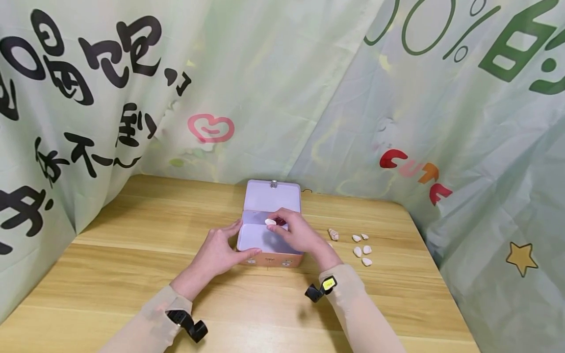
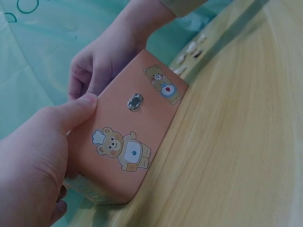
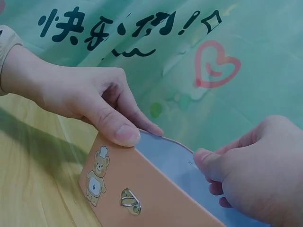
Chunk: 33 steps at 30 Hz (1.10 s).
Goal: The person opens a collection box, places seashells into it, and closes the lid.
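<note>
An orange tin box (image 1: 286, 260) with its lid (image 1: 271, 196) raised stands on the table, its lavender inside facing up. Bear pictures and a metal clasp (image 2: 135, 102) mark its front. My left hand (image 1: 216, 250) holds the box's left side, thumb on the front rim and fingers along the side edge. Over the box's interior, my right hand (image 1: 297, 233) pinches a small white seashell (image 1: 270, 222) between thumb and fingers. Something dark red (image 1: 280, 221) shows just beside that shell, partly covered by the right hand.
To the right of the box, several small white shells (image 1: 357, 252) lie on the wooden table (image 1: 176, 206). A larger, brownish, ridged shell (image 1: 333, 234) lies nearer the box. A printed curtain (image 1: 265, 88) hangs behind the table and along its sides.
</note>
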Each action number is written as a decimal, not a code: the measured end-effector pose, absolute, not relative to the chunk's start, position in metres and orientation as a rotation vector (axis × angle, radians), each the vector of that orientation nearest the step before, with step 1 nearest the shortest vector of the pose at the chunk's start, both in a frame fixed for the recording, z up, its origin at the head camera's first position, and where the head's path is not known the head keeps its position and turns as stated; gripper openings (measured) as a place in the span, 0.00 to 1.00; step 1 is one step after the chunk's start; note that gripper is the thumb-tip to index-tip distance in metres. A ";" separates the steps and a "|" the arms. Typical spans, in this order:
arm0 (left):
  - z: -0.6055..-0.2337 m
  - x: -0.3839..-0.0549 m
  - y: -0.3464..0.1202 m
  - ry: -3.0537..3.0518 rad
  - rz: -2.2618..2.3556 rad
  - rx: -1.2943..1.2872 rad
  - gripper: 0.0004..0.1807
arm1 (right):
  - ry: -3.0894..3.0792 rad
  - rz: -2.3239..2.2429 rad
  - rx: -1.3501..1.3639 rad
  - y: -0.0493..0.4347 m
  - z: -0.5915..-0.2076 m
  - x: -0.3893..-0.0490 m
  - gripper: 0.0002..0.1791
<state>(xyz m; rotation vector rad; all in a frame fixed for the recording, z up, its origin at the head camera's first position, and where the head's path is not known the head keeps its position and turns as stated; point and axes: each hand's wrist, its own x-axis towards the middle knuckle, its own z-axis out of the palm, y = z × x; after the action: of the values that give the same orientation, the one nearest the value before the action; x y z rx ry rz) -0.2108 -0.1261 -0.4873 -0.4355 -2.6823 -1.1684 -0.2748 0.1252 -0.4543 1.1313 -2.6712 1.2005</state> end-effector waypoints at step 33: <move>-0.487 -0.210 -0.125 -2.709 -1.182 -0.407 0.64 | -2.736 1.182 1.034 0.178 -0.419 -0.260 0.21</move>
<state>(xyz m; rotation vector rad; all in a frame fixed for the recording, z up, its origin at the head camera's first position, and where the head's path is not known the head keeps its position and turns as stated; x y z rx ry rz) -0.2102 -0.1254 -0.4869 -0.4068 -2.7090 -1.1823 -0.2601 0.1779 -0.4187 1.0340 -2.7364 1.1823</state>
